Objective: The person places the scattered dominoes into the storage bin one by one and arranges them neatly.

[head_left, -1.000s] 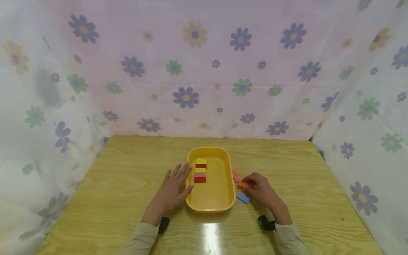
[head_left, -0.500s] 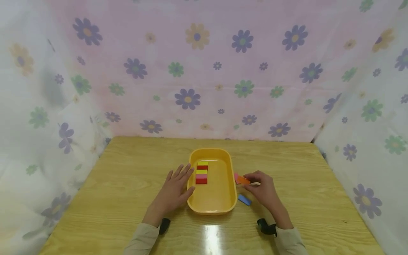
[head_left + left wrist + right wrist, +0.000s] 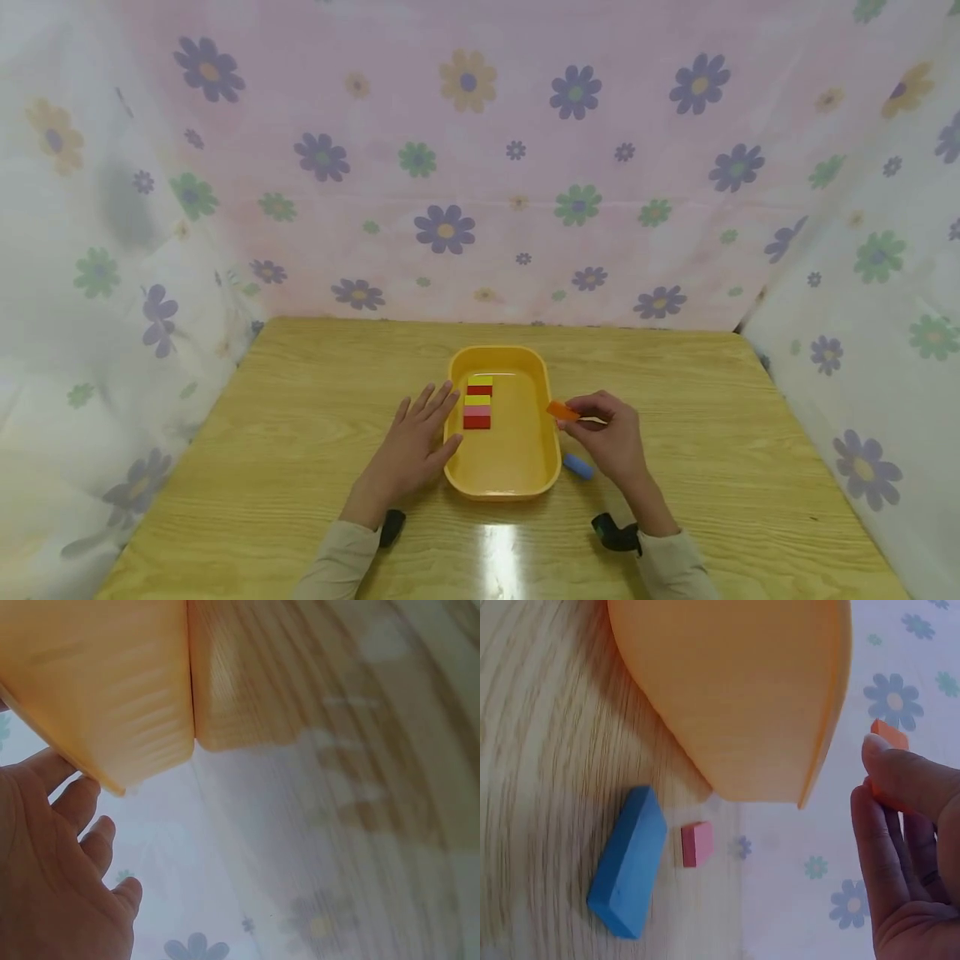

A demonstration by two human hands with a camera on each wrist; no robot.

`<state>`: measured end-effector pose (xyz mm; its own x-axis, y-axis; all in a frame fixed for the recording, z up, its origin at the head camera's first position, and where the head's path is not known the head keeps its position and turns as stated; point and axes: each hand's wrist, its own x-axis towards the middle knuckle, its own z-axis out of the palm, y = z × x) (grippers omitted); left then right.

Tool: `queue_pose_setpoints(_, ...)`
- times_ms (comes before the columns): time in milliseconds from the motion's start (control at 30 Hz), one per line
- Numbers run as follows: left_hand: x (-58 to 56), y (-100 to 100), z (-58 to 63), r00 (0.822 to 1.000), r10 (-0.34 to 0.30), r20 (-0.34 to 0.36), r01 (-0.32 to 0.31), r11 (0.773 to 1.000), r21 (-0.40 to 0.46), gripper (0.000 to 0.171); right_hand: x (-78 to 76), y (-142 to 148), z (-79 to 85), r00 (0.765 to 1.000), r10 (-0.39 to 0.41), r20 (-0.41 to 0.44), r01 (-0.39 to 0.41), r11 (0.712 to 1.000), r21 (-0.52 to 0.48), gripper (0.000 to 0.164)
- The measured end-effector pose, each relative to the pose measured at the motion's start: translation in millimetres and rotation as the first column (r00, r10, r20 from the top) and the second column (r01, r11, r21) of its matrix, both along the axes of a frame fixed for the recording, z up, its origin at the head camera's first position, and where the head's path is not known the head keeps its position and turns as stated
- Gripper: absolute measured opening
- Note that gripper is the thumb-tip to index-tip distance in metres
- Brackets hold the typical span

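Observation:
My right hand (image 3: 613,433) pinches an orange block (image 3: 562,411) between thumb and fingers. In the head view the block overlaps the right rim of the yellow tray (image 3: 504,492); in the right wrist view, the orange block (image 3: 890,735) is raised above the table at about rim height. My left hand (image 3: 408,446) rests at the tray's left rim, fingers spread and straight. The left wrist view shows its fingertips (image 3: 84,796) right at the rim from outside. Inside the tray along its left side lie yellow, pink and red blocks (image 3: 477,412) in two groups.
Right of the tray a blue block (image 3: 577,467) lies on the wooden table (image 3: 337,358). A pink block (image 3: 697,844) lies beyond it in the right wrist view. Flowered cloth (image 3: 480,167) walls the table at the back and sides.
My right hand has lifted the orange block off the table and carried it up and left to the tray's right rim. The left hand has stayed at the left rim.

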<state>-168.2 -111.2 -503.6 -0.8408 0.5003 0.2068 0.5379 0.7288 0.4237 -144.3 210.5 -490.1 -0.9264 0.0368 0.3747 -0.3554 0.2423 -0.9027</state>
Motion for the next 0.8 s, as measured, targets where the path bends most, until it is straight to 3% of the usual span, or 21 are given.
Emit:
queue_pose_setpoints(300, 0.5, -0.4, 0.2, 1.0, -0.009, -0.02, 0.01, 1.0, 0.004, 0.066, 3.5, -21.8, 4.4, 0.995, 0.004, 0.095, 0.003, 0.997, -0.073, 0.026)
queue_pose_setpoints(600, 3.0, -0.2, -1.2, 1.0, 0.0, 0.01, 0.0, 1.0, 0.003, 0.066, 2.2, -43.6, 4.3, 0.997, 0.064, 0.053, -0.06, 0.996, -0.068, 0.016)
queue_pose_setpoints(800, 1.3, -0.4, -1.0, 1.0, -0.004, -0.011, 0.004, 1.0, 0.01, 0.066, -1.9, -56.6, 6.4, 0.991, 0.063, 0.12, -0.05, 0.993, -0.111, 0.017)
